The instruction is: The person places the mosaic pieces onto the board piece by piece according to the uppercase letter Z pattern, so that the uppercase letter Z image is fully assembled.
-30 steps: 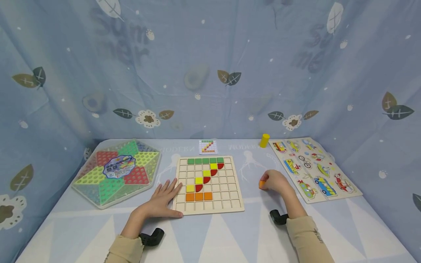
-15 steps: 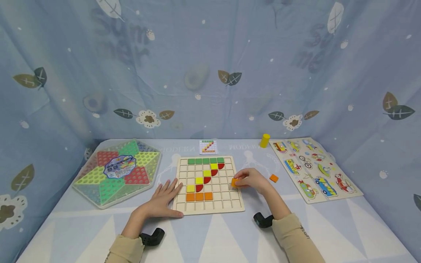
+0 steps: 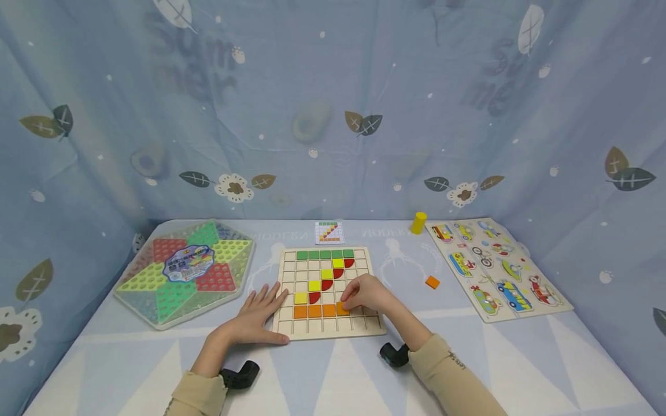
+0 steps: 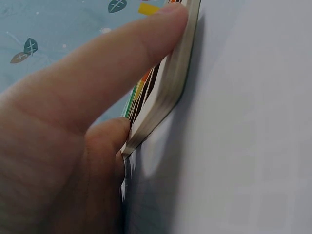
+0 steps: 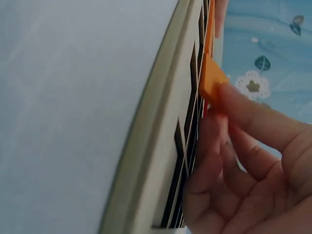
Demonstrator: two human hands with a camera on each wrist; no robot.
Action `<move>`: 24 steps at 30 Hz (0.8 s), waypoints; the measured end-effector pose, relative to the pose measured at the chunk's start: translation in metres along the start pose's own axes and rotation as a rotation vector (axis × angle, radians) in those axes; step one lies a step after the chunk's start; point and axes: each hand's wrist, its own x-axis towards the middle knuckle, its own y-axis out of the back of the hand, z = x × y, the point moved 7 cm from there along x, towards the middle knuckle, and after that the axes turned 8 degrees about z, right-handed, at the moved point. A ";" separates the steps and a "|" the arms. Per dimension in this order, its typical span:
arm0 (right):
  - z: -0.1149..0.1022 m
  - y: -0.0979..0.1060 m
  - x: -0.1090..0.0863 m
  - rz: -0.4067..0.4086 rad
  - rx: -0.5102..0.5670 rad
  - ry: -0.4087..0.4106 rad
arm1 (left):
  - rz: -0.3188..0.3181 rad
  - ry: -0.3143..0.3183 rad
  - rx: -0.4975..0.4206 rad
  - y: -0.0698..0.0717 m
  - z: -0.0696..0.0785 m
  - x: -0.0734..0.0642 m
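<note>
My right hand [image 3: 366,293] pinches an orange square tile [image 5: 213,80] between thumb and fingers. In the right wrist view the tile stands tilted at the cells of the wooden grid board [image 3: 364,330], just right of three orange tiles [image 3: 314,311] in a lower row. Spread fingers of my left hand [image 3: 257,319] rest on the board's left edge, the thumb at its front left corner. Green tiles [image 3: 325,254] line the top row; yellow squares [image 3: 314,286] and red quarter-round tiles [image 3: 326,285] step diagonally below. A loose orange tile [image 3: 432,282] lies on the table to the right.
A small pattern card [image 3: 329,232] lies behind the board. Further right stand a yellow cylinder [image 3: 418,223] and a wooden vehicle puzzle [image 3: 499,268]. A hexagonal game box [image 3: 184,274] with a clear cover lies at the left. A blue curtain [image 3: 333,115] hangs behind the table.
My right hand has carried an orange tile leftward from the right of the table to the board's orange row, leaving another orange tile behind. The left hand has stayed in place.
</note>
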 end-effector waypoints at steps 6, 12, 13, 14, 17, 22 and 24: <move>-0.005 -0.004 -0.001 0.039 -0.119 -0.006 | 0.007 0.004 0.008 0.001 -0.001 0.000; -0.004 -0.004 0.001 0.032 -0.137 0.036 | 0.018 -0.005 0.020 0.000 -0.002 0.001; -0.003 -0.002 0.001 0.032 -0.113 0.043 | 0.019 -0.007 0.023 -0.001 -0.003 0.001; -0.002 0.001 0.001 0.037 -0.085 0.043 | 0.021 -0.008 0.021 -0.001 -0.003 0.001; 0.007 0.018 -0.001 0.099 -0.021 0.026 | 0.018 -0.011 0.021 -0.002 -0.003 0.001; 0.034 0.071 -0.008 0.327 -0.116 0.005 | 0.014 -0.013 0.018 -0.002 -0.002 0.001; 0.046 0.091 -0.012 0.397 -0.175 -0.021 | 0.015 -0.014 0.015 -0.001 -0.001 0.001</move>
